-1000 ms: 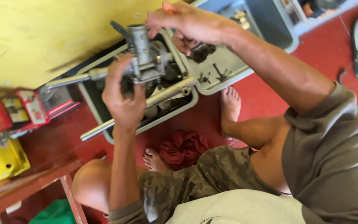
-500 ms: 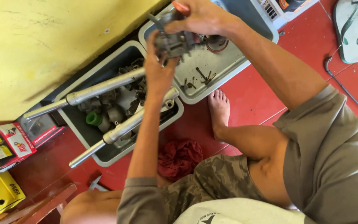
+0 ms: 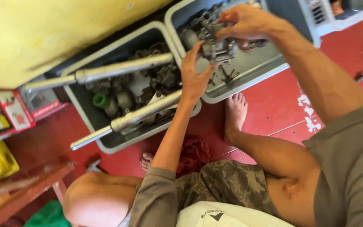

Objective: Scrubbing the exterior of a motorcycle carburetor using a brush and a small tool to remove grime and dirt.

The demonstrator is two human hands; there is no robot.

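Since a moment ago both my hands have drifted with the metal engine part [image 3: 218, 49] toward the upper right, so that it now hangs over the right grey bin [image 3: 248, 75] rather than above the gap between the two bins. My left hand [image 3: 194, 77] reaches up from below, fingers spread and curled, the fingertips pressing against the lower left side of the part. My right hand [image 3: 244, 23] comes in from above, fingers bent and pinching the top of the same part (how tightly, I cannot tell through the blur). The part is dark, lumpy and greasy, held in the air just above the bin's floor, near the bin's front left corner. Below it, on the floor of that bin, lie a few small dark bits of hardware [image 3: 227, 75]. The left grey bin [image 3: 106, 147] sits touching the right one, and it is packed with grimy metal pieces and a green plastic cap [image 3: 101, 101]. Two long silver tubes [image 3: 122, 69] lie slantwise across it, their ends sticking out past its left rim. My bare foot [image 3: 234, 113] rests on the red floor [image 3: 274, 113] just beside the right bin's front edge, and a red rag [image 3: 194, 153] lies between my legs.
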